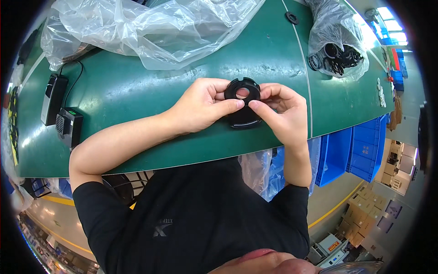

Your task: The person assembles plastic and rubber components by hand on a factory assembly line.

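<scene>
Between both hands, above the green table, is a black plastic ring (pixel 232 85) with a round hole in its middle and notches on its rim. My left hand (pixel 203 102) is closed on its left side, the thumb lying on the front face. From the right, my right hand (pixel 284 109) grips the same ring, its thumb close to the other thumb. Just below shows a black part with a curved, shiny lower edge (pixel 245 124); whether it is joined to the ring or lies under it I cannot tell.
Clear plastic sheeting (pixel 159 32) covers the table's far side. A plastic bag of black rings (pixel 340 57) stands at far right, near a loose black ring (pixel 292 18). Two black devices (pixel 69 125) with a cable sit at left. Blue bins (pixel 351 150) are beyond the table's right front edge.
</scene>
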The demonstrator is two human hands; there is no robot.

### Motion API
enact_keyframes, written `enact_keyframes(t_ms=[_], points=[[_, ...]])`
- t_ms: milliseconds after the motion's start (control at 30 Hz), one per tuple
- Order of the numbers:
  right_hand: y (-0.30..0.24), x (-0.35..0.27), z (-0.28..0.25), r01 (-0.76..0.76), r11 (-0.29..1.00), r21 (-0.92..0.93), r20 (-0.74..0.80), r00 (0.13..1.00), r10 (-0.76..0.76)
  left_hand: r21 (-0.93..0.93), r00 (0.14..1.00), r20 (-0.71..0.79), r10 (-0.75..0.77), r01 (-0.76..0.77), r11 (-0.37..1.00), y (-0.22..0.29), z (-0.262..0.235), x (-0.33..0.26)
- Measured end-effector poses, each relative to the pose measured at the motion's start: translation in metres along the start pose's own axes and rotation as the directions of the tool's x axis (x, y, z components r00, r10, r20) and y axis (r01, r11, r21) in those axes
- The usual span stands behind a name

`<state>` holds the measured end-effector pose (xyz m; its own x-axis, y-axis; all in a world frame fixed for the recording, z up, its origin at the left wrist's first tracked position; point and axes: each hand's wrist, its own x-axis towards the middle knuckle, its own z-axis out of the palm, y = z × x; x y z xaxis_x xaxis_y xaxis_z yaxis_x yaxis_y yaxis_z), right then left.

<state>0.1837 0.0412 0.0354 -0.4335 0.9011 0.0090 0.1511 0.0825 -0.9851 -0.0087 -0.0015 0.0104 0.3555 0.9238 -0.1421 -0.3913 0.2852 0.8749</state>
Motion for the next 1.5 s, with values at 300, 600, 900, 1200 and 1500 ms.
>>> enact_keyframes(t_ms=[300, 600, 900, 1200, 1500], points=[[0.0, -0.002, 0.0, 0.167, 0.981, -0.1, 0.017, 0.986, -0.166, 0.084, 0.999, -0.022, 0.039, -0.037, 0.996, -0.001, 0.001, 0.001], [0.0, -0.003, -0.005, 0.195, 0.967, -0.162, 0.043, 0.981, -0.191, 0.135, 0.998, -0.017, 0.053, -0.05, 0.99, -0.001, 0.004, -0.001], [0.0, -0.008, -0.004, 0.373, 0.878, -0.299, -0.006, 0.92, -0.393, 0.009, 0.999, 0.026, 0.045, -0.045, 0.999, 0.0, 0.001, -0.002], [0.0, -0.013, -0.001, 0.455, 0.782, -0.425, 0.044, 0.874, -0.485, 0.115, 0.998, 0.016, 0.066, -0.067, 0.991, 0.003, 0.004, -0.003], [0.006, -0.017, 0.008, 0.421, 0.745, -0.517, -0.042, 0.857, -0.514, 0.251, 0.983, -0.049, 0.179, -0.161, 0.954, -0.005, 0.005, -0.005]])
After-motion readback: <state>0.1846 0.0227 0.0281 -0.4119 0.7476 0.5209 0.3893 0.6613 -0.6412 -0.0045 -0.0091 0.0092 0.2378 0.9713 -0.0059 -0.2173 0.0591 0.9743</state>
